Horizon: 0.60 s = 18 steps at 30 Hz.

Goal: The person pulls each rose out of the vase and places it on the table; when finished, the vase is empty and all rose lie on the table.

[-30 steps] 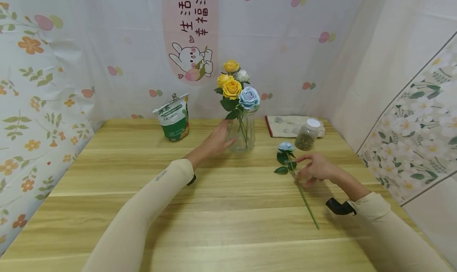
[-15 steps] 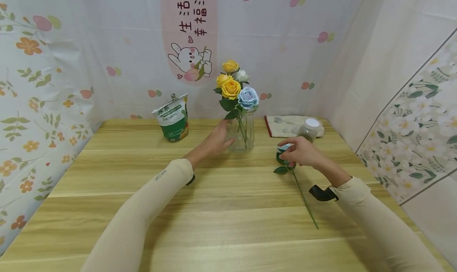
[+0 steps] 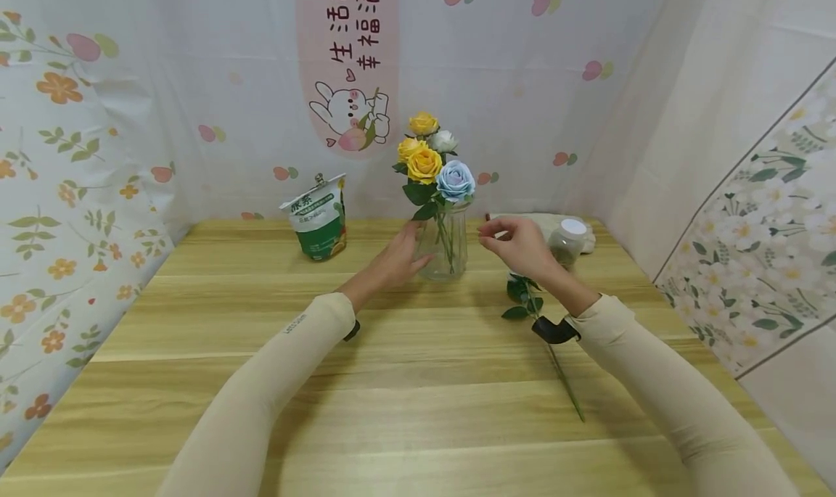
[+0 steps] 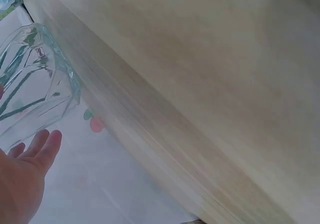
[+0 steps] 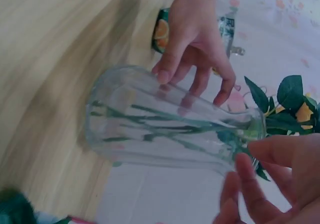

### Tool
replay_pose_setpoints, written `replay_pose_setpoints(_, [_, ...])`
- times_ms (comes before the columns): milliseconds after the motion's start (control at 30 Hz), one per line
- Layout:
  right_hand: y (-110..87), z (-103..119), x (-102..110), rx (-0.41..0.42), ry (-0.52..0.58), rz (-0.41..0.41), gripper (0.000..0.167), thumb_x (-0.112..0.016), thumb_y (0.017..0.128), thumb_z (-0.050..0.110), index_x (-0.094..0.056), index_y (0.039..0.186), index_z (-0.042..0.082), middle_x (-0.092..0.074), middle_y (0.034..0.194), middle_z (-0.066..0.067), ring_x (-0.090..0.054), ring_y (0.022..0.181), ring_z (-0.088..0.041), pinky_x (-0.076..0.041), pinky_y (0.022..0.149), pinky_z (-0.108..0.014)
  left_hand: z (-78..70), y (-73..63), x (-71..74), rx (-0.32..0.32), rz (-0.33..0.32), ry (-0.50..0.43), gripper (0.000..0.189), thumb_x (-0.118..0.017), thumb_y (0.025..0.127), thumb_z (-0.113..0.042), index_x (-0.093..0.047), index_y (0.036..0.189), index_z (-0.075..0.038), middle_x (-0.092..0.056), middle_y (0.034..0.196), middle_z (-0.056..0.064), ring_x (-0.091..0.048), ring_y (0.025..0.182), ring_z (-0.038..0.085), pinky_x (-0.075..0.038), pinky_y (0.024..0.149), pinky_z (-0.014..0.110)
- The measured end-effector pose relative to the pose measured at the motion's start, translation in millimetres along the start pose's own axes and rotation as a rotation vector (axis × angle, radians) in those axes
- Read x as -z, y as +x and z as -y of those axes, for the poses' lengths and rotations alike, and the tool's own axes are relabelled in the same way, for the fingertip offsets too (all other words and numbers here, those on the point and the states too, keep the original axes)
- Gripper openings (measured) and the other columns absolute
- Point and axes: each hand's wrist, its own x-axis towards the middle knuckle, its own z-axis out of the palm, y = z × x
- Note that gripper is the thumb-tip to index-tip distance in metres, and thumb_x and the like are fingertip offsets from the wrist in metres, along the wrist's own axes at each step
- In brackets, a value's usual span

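Note:
A clear glass vase (image 3: 445, 266) stands upright, holding several yellow roses (image 3: 424, 165), a white flower (image 3: 444, 142) and a light blue rose (image 3: 456, 181). My left hand (image 3: 390, 259) holds the vase from its left side, thumb in front and fingers curved behind the glass. Just right of the vase's neck is my right hand (image 3: 522, 247), its fingers loosely bent with nothing between them. In the right wrist view its fingertips appear close to the vase mouth; contact is unclear. Another stemmed rose (image 3: 516, 313) lies on the table, its blue bloom mostly hidden under my right hand.
A green and white pouch (image 3: 320, 225) with a clip on top stands left of the vase. Behind my right hand are a white-lidded jar (image 3: 570, 237) and a folded cloth (image 3: 535, 221). A patterned curtain (image 3: 248, 91) hangs behind the wooden table (image 3: 366, 410).
My right hand has moved up and left from beside the lying rose, passing over its bloom, to the vase. The rose stays where it lay. My left hand remains at the vase.

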Motion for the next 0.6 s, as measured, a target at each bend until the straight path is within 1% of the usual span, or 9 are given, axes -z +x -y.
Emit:
replay_pose_setpoints(67, [6.5,4.4,-3.0,0.010,0.036,-0.056,0.016,-0.069,0.094,0.011,-0.075,0.106,0.002,-0.072,0.105,-0.015,-0.066,0.088,-0.028,-0.051,0.063,-0.026,0.2,0.2,0.6,-0.003,-0.001,0.003,0.068,-0.068,0.096,-0.019,-0.028,0.145,0.006,-0.040,0.146,0.022,-0.048,0.129,0.034,-0.040,0.108,0.042])
replay_pose_setpoints(133, [12.8,8.2,-6.4,0.035,0.069,-0.107,0.017,-0.070,0.093,0.011,-0.075,0.105,0.002,-0.072,0.105,-0.015,-0.065,0.091,-0.028,-0.049,0.061,-0.023,0.7,0.2,0.5,-0.009,-0.005,0.007,0.068,-0.068,0.096,-0.019,-0.028,0.145,0.006,-0.040,0.146,0.022,-0.047,0.130,0.034,-0.040,0.108,0.042])
replay_pose_setpoints(167, [15.7,10.5,-8.0,0.041,0.072,-0.129,0.017,-0.070,0.093,0.012,-0.075,0.106,0.002,-0.072,0.106,-0.016,-0.065,0.093,-0.029,-0.048,0.060,-0.023,0.8,0.2,0.3,-0.011,-0.007,0.010,0.068,-0.068,0.096,-0.019,-0.029,0.145,0.007,-0.040,0.146,0.023,-0.047,0.130,0.034,-0.040,0.109,0.043])
replay_pose_setpoints(200, [18.2,12.7,-9.4,0.046,0.071,-0.149,0.019,-0.070,0.092,0.012,-0.075,0.107,0.001,-0.071,0.108,-0.016,-0.064,0.096,-0.030,-0.048,0.061,-0.024,0.7,0.2,0.0,-0.014,-0.009,0.012,0.068,-0.068,0.096,-0.019,-0.029,0.145,0.007,-0.040,0.146,0.023,-0.047,0.129,0.034,-0.040,0.108,0.043])
replay_pose_setpoints(267, [22.4,17.8,-12.5,0.046,0.084,-0.172,0.024,-0.071,0.092,0.013,-0.073,0.111,-0.001,-0.069,0.113,-0.018,-0.061,0.101,-0.032,-0.049,0.067,-0.027,0.7,-0.5,-0.3,-0.019,-0.011,0.013,0.068,-0.067,0.096,-0.020,-0.029,0.145,0.008,-0.040,0.146,0.024,-0.047,0.129,0.035,-0.040,0.108,0.043])
replay_pose_setpoints(333, [26.4,22.0,-14.8,0.051,0.090,-0.181,0.029,-0.071,0.091,0.012,-0.071,0.116,-0.002,-0.068,0.116,-0.019,-0.060,0.107,-0.034,-0.050,0.073,-0.035,0.7,-0.4,-0.4,-0.024,-0.012,0.020,0.068,-0.067,0.096,-0.020,-0.029,0.145,0.009,-0.039,0.146,0.024,-0.046,0.130,0.035,-0.039,0.109,0.043])
replay_pose_setpoints(433, [31.3,25.5,-18.3,0.085,0.104,-0.186,0.031,-0.069,0.091,0.007,-0.069,0.119,-0.004,-0.067,0.119,-0.021,-0.059,0.112,-0.035,-0.052,0.084,-0.045,0.7,-0.5,-0.3,-0.031,-0.009,0.021,0.069,-0.067,0.097,-0.019,-0.028,0.146,0.010,-0.038,0.146,0.024,-0.045,0.131,0.035,-0.038,0.110,0.042])
replay_pose_setpoints(567, [37.7,27.8,-22.6,0.145,0.101,-0.174,0.029,-0.070,0.090,0.004,-0.071,0.119,-0.002,-0.068,0.120,-0.019,-0.058,0.118,-0.034,-0.048,0.095,-0.053,1.6,-1.6,0.5,-0.029,-0.002,0.012,0.069,-0.066,0.097,-0.019,-0.028,0.147,0.009,-0.038,0.147,0.023,-0.046,0.131,0.034,-0.038,0.110,0.042])
replay_pose_setpoints(600, [39.0,28.6,-23.2,0.147,0.089,-0.173,0.029,-0.071,0.090,0.005,-0.071,0.119,-0.001,-0.067,0.122,-0.018,-0.057,0.121,-0.034,-0.042,0.101,-0.055,2.0,-1.8,0.9,-0.030,-0.004,0.011,0.069,-0.066,0.097,-0.019,-0.028,0.147,0.009,-0.038,0.147,0.023,-0.046,0.130,0.034,-0.039,0.109,0.042])
